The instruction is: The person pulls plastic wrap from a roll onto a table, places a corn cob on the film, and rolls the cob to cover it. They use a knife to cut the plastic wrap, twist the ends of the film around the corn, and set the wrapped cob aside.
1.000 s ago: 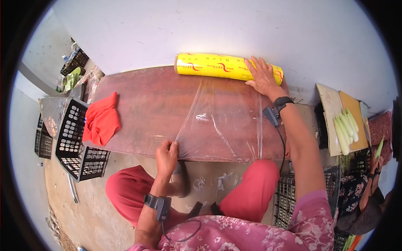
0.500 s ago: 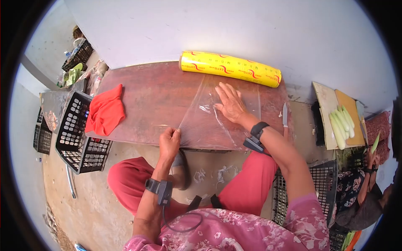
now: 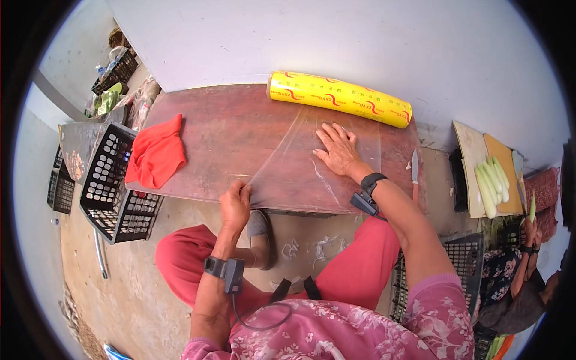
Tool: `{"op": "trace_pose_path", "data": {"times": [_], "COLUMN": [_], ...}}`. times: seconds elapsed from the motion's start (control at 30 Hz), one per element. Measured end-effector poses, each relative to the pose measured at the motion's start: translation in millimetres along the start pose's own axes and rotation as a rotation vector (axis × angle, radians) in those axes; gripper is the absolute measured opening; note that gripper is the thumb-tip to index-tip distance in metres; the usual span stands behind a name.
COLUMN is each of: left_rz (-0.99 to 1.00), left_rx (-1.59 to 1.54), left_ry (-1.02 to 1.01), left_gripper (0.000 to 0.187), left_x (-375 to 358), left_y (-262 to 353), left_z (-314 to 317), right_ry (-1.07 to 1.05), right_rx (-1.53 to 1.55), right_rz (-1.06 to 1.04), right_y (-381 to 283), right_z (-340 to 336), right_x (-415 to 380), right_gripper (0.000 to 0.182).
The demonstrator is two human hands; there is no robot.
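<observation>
A sheet of clear cling film stretches over the dark red table from a yellow printed roll at the table's back edge. At the front edge, my left hand is closed, pinching the film's near left corner. My right hand lies palm down on the film with its fingers spread. A crease runs through the film just in front of that palm. Right of my right hand lies a knife, its blade pointing to the back.
A red cloth lies at the table's left end, beside a black plastic crate. At right, pale peeled vegetables rest on a board. Another person's hand holds a similar vegetable. Plastic scraps litter the floor.
My left hand has shifted slightly left, still pinching the film corner. My right hand has slid a little to the right across the film, its fingers still spread. The view has shifted slightly.
</observation>
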State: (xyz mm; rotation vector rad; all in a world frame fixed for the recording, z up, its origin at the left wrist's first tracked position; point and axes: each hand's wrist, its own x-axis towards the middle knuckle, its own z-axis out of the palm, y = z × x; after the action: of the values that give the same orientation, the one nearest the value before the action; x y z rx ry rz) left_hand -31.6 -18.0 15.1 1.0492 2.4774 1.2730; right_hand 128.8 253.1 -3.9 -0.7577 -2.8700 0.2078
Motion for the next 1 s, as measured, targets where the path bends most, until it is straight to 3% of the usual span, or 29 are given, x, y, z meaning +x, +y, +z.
{"op": "trace_pose_path", "data": {"times": [0.3,0.83,0.93,1.0], "left_rz": [0.073,0.199,0.22,0.215], "left_rx": [0.471,0.483,0.448,0.434], "left_ry": [-0.026,0.014,0.011,0.001], "left_gripper": [0.019,0.024,0.024,0.023], "left_x": [7.2,12.0,13.9,12.5], "left_y": [-18.4,-20.8,-18.3,-19.7], "left_z": [-5.2,-11.3,-9.7,-7.7], "right_ry": [0.009,0.135,-0.057,-0.065], "right_rx": [-0.019,-0.008,-0.096,-0.09], "right_rz": [-0.029,-0.161,-0.042,0.003], "right_y": [0.0,13.9,21.1,22.2], "right_z": [-1.5,-8.3,-22.9,-24.0], "right_x": [-1.2,-11.1,-16.6,-19.1], "right_gripper": [0.059,0.054,0.052,0.052]}}
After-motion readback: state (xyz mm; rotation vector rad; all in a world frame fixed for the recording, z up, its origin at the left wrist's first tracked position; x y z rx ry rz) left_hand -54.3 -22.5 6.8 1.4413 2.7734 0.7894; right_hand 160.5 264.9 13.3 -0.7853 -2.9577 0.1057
